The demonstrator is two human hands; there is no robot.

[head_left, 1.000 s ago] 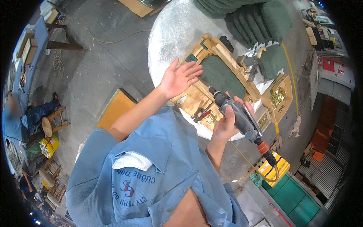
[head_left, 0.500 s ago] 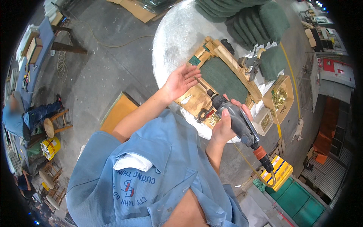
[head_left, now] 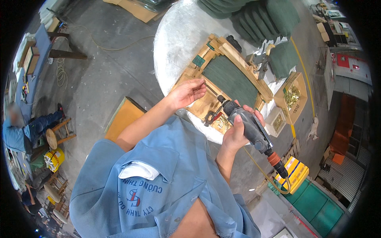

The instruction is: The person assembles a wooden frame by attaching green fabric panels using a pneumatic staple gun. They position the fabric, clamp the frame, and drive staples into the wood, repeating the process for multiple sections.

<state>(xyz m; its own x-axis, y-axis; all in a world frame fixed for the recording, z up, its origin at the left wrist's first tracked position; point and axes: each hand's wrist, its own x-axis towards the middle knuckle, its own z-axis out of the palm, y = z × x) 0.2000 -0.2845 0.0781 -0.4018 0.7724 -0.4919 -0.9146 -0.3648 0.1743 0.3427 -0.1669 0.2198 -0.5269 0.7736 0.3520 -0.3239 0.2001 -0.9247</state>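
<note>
The right hand point(head_left: 237, 133) is wrapped tight around a grey pneumatic screwdriver point(head_left: 245, 125). The long axis of the tool runs on a diagonal: its black nose points up and to the left, toward the wooden seat frame point(head_left: 222, 75), and its back end with the orange coupling point(head_left: 274, 158) and the yellowish air hose point(head_left: 265, 174) goes down and to the right. The tip of the nose is just above the near corner of the frame; I cannot tell if it touches the wood.

The left hand point(head_left: 186, 93) holds nothing. It hovers over the near left edge of the frame with the fingers loosely curled and the palm turned partly up. It is a little nearer to the frame than the right hand, and the tool's nose lies just to its right.

The frame lies flat on a round metal-covered table point(head_left: 174, 43), in front of both hands, with a dark green webbing panel point(head_left: 230, 81) in its middle. Its long sides run from upper left to lower right. Beside it on the right stands a cardboard box of brass-coloured screws point(head_left: 293, 97), and further back lie stacked green cushions point(head_left: 274, 16).
</note>
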